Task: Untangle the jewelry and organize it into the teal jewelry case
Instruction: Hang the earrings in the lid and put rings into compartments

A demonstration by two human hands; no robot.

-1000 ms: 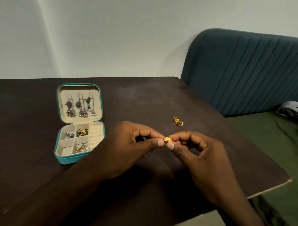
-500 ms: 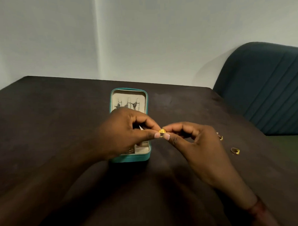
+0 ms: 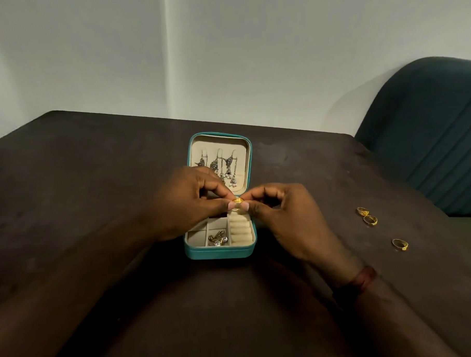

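The teal jewelry case (image 3: 218, 253) lies open in the middle of the dark table. Silver dangling earrings (image 3: 220, 165) hang in its cream lid. A small heap of earrings (image 3: 217, 239) fills one front compartment, beside the ring-roll slots (image 3: 240, 230). My left hand (image 3: 192, 204) and my right hand (image 3: 282, 216) meet just above the ring slots, both pinching one small gold ring (image 3: 238, 200) between thumbs and forefingers. My hands hide the case's middle compartments.
Three gold rings lie loose on the table to the right: two close together (image 3: 362, 211) (image 3: 370, 220) and one nearer me (image 3: 400, 244). A teal upholstered seat back (image 3: 437, 131) stands beyond the table's right edge. A pale wall is behind.
The view has swung left, so the case now sits centred. Both hands, still pinching the gold ring, have come over the case's ring slots from the table to its right.
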